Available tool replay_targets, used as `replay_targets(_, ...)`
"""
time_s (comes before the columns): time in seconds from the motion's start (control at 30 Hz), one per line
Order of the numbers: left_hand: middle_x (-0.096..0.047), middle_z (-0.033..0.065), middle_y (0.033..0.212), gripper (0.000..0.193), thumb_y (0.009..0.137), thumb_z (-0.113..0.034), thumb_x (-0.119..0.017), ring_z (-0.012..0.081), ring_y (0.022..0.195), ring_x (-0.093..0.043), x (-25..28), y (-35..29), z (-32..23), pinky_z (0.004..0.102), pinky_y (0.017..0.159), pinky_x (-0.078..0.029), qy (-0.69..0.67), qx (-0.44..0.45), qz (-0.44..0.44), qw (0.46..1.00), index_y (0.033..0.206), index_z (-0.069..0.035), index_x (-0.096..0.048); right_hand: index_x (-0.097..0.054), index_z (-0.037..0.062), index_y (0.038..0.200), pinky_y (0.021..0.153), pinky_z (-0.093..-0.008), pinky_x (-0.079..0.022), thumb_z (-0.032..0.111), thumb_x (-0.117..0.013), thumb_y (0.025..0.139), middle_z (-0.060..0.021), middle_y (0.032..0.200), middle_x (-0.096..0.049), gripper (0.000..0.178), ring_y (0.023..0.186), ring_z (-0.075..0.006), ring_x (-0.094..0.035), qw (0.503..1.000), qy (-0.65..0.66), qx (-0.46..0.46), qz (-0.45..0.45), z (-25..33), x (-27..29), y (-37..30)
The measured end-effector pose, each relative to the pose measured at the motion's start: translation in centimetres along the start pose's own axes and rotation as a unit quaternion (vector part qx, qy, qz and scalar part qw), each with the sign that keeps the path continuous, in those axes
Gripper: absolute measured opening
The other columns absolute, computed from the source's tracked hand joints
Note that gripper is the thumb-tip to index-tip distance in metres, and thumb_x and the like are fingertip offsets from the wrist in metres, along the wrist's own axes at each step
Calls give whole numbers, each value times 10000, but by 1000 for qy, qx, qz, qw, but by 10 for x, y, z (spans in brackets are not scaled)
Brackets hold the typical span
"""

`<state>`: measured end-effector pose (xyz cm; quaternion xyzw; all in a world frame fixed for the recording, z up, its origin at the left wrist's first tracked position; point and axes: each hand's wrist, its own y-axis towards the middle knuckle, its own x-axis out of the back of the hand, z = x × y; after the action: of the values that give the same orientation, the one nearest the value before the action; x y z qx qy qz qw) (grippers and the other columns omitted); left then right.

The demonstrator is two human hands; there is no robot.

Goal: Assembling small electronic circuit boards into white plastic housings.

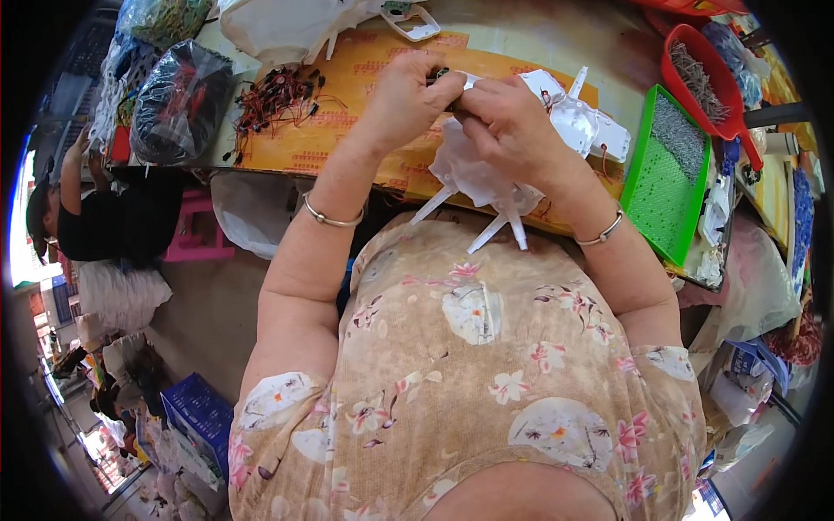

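Over the front part of the table, my left hand (407,102) and my right hand (514,126) meet with bent fingers. My left fingers pinch a small dark piece (441,76), mostly covered by the fingertips. My right fingers are curled closed close beside it; what they hold is hidden. Below my right hand, a white plastic housing with long pointed legs (478,178) hangs over the table's front edge. More white plastic parts (578,122) with thin red wires lie just right of my right hand.
Left on the orange-brown sheet (365,65) is a pile of red and black wires (280,94). Beyond it sits a black plastic bag (182,100). A green tray (644,213) of small metal pieces and a red scoop (749,148) of metal pins stand right. Another person (113,213) is far left.
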<state>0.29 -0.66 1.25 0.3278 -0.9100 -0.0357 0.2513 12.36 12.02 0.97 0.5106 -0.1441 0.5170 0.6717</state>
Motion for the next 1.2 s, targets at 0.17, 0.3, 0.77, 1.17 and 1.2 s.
replay_targets(0.17, -509, -50, 620, 189, 852, -186, -563, -11, 467, -368, 14, -3, -15, 162, 382, -235, -199, 181, 151, 951, 752, -44, -637, -584, -7, 789, 596, -236, -374, 23, -526, 809, -17, 664, -530, 69, 634, -97, -459, 929, 332, -147, 78, 7, 8, -1)
replay_targets(0.3, -500, -54, 614, 170, 846, -170, -550, -5, 453, -352, 17, -4, -13, 164, 385, -226, -253, 193, 205, 926, 755, -51, -631, -582, -14, 798, 586, -215, -371, 37, -547, 797, 43, 678, -512, 62, 654, -53, -445, 887, 410, -188, 95, 8, 9, -3)
replay_targets(0.77, -518, 0, 632, 202, 874, -190, -567, 45, 419, -368, 80, -25, -30, 186, 373, -220, -377, 97, 107, 915, 800, -8, -611, -597, -2, 855, 551, -215, -331, 137, -560, 865, 5, 673, -498, 144, 606, -77, -428, 816, 505, -281, -27, -5, 33, -3)
replay_targets(1.17, -531, -42, 647, 166, 833, -200, -607, 17, 517, -453, 221, -149, -3, 161, 441, -309, -3, 182, -170, 968, 790, -41, -632, -549, -33, 891, 605, -234, -302, 95, -521, 885, -11, 727, -400, 132, 688, -120, -380, 765, 602, -214, -77, -30, 19, -16)
replay_targets(1.2, -535, -51, 654, 137, 823, -183, -609, 17, 520, -454, 226, -163, 11, 163, 445, -317, 38, 222, -193, 955, 769, -61, -641, -550, -33, 890, 608, -232, -301, 90, -521, 882, -11, 726, -399, 127, 685, -119, -376, 764, 598, -229, -83, -32, 18, -15)
